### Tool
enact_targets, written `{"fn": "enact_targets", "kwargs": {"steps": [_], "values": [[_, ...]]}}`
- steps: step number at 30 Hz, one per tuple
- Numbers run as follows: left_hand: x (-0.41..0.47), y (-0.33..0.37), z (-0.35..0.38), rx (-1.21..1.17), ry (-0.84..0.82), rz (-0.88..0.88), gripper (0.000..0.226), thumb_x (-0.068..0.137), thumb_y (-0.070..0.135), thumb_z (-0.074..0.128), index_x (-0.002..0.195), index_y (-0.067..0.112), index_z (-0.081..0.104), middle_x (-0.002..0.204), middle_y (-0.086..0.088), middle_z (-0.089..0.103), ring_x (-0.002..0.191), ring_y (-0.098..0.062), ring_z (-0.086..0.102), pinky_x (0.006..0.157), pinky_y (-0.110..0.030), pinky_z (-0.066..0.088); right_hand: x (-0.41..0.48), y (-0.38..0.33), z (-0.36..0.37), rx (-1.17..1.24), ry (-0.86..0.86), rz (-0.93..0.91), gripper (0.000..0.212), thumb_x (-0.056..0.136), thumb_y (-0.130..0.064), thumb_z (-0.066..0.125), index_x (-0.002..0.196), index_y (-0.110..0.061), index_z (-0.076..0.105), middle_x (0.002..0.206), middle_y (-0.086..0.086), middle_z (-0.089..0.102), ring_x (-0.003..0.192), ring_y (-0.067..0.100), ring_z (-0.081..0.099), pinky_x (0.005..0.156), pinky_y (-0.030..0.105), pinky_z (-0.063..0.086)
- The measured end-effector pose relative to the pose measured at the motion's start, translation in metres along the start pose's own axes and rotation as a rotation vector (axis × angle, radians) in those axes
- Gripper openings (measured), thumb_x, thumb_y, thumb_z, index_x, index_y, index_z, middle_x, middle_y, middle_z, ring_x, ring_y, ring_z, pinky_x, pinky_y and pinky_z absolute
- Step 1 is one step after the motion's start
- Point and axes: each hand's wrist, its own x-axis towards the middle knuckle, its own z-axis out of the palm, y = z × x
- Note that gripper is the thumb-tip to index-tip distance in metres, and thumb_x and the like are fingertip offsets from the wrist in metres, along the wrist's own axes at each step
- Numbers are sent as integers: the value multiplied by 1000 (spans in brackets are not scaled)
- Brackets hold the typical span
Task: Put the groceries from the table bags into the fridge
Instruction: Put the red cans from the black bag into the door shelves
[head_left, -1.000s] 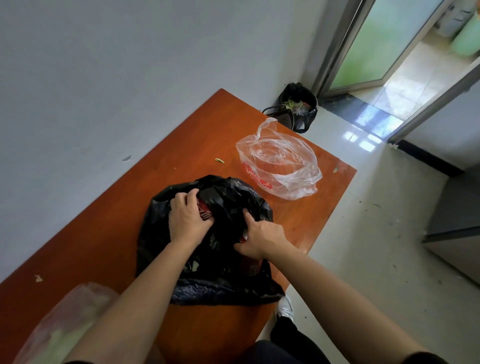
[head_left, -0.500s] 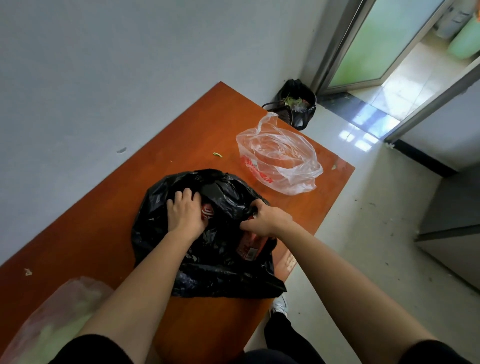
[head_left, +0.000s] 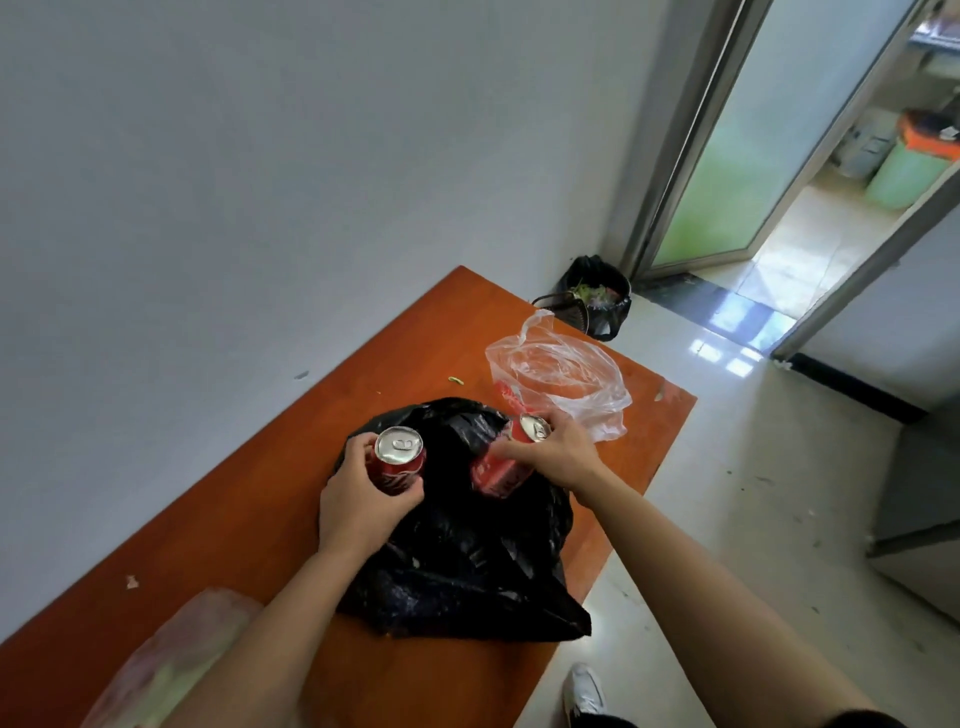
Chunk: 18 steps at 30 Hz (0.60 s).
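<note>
A crumpled black plastic bag lies on the orange-brown table. My left hand grips a red soda can, upright, its silver top showing, just above the bag's left side. My right hand holds a second red soda can, tilted, above the bag's right side. Beyond it a clear plastic bag with red print lies slack on the table. A pale translucent bag sits at the near left, partly hidden by my left forearm.
A grey wall runs along the table's left side. A black waste bin stands on the floor past the table's far end, beside an open glass door. A grey cabinet is at the right. My white shoe shows below the table edge.
Both hands have come up out of the black bag, each now holding a red can in the open. The view has tilted up, and the bag has sagged flatter.
</note>
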Motion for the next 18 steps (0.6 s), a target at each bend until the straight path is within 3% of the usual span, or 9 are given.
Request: {"fn": "enact_targets", "kwargs": {"steps": [5,7,11,15,18], "values": [[-2,57,-9,-144,152,171,71,66,34,88,125,25,49,104,12,59,89,-12,60,78,-28,48,-39,-8,-32,91,251,-204,73,60,-72,81,117,-33,58,106,-19,62,99,4,61,87,24,53],[-3,87,-1,-201,150,240,68,67,32,87,124,26,49,104,12,59,88,-11,59,76,-25,44,-57,3,-52,71,394,-255,61,66,-63,83,113,-37,54,104,-20,60,94,4,61,83,18,51],[-26,155,29,-289,54,364,70,68,35,86,126,29,48,110,13,58,91,-8,58,73,-14,41,-105,41,-106,120,633,-211,61,68,-53,85,116,-33,56,102,-18,59,90,5,62,82,16,53],[-72,243,63,-349,-46,509,72,69,40,86,128,35,45,113,14,59,100,-11,61,82,-30,52,-168,81,-179,181,791,-193,61,65,-42,92,115,-32,60,99,-18,60,87,2,62,75,8,47],[-122,321,90,-378,-105,661,74,67,51,83,127,41,42,106,19,56,95,-8,60,86,-38,57,-219,113,-245,224,919,-209,67,65,-38,93,124,-26,64,107,-8,65,96,9,62,89,23,53]]}}
